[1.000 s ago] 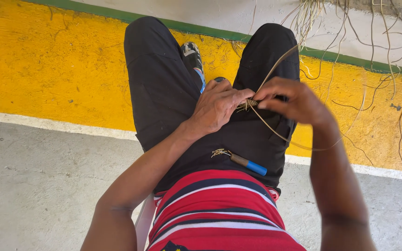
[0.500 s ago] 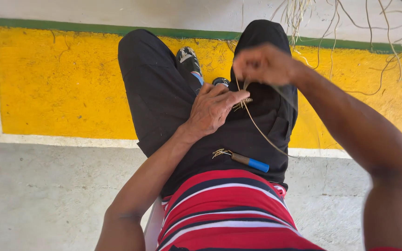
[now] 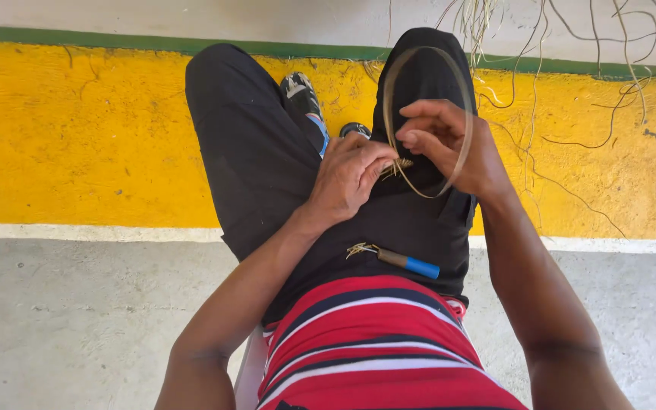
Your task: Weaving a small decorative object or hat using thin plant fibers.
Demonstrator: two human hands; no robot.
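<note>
The left hand (image 3: 351, 178) pinches a small woven start (image 3: 396, 165) on the lap; the right hand (image 3: 449, 144), fingers curled, bends a fibre strip (image 3: 419, 53) into a loop; weaving looks barely begun; the blue-handled tool (image 3: 408, 262) lies untouched.

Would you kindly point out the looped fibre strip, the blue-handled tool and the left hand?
looped fibre strip (image 3: 466, 114): head view, right side of the loop.
blue-handled tool (image 3: 421, 267): head view, blue handle end, on the lap.
left hand (image 3: 351, 178): head view, back of the hand.
</note>
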